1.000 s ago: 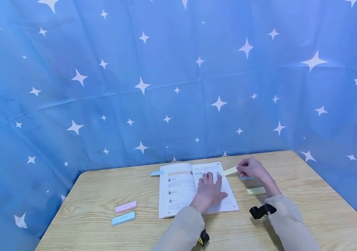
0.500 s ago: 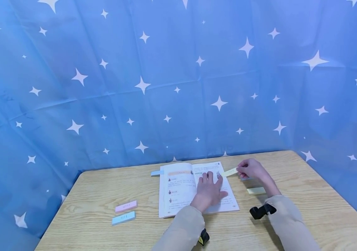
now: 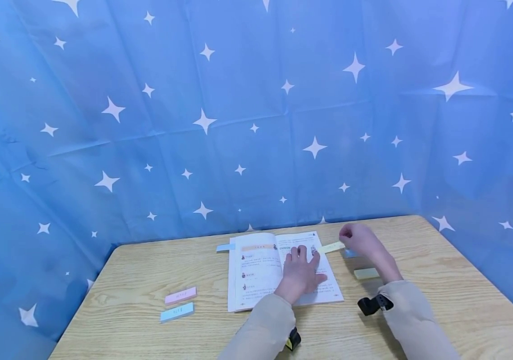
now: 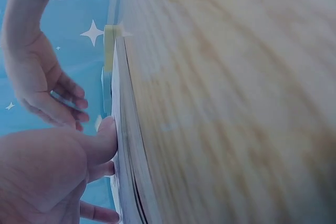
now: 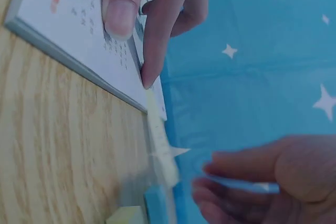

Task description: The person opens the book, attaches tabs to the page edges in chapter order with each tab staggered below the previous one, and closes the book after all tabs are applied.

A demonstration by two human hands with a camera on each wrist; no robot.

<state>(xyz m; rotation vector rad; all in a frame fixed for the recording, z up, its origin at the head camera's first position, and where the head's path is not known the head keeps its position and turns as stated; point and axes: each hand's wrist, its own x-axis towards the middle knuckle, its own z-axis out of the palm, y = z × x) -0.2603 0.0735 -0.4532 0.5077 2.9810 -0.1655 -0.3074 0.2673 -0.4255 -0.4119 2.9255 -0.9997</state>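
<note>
An open book (image 3: 256, 285) lies on the table with printed pages facing up. My left hand (image 3: 299, 275) rests on its right page, fingers spread; in the right wrist view, the index fingertip presses by the inner end of a yellow sticky note (image 5: 160, 135). That yellow strip (image 3: 332, 247) juts out past the book's right edge and bears handwriting. Just beyond its outer end is my right hand (image 3: 364, 245), and the right wrist view shows a gap between its fingers (image 5: 241, 166) and the strip. The right hand holds nothing.
Right of the book lie a blue sticky-note pad (image 3: 351, 254), partly behind the right hand, and a yellow pad (image 3: 366, 273). A blue strip (image 3: 225, 247) sticks out of the book's left side. Pink (image 3: 180, 296) and blue (image 3: 177, 312) pads lie on the left.
My right hand has let go of the yellow sticky note and lifted slightly off it. The strip stays at the page's edge. My left hand has not moved.
</note>
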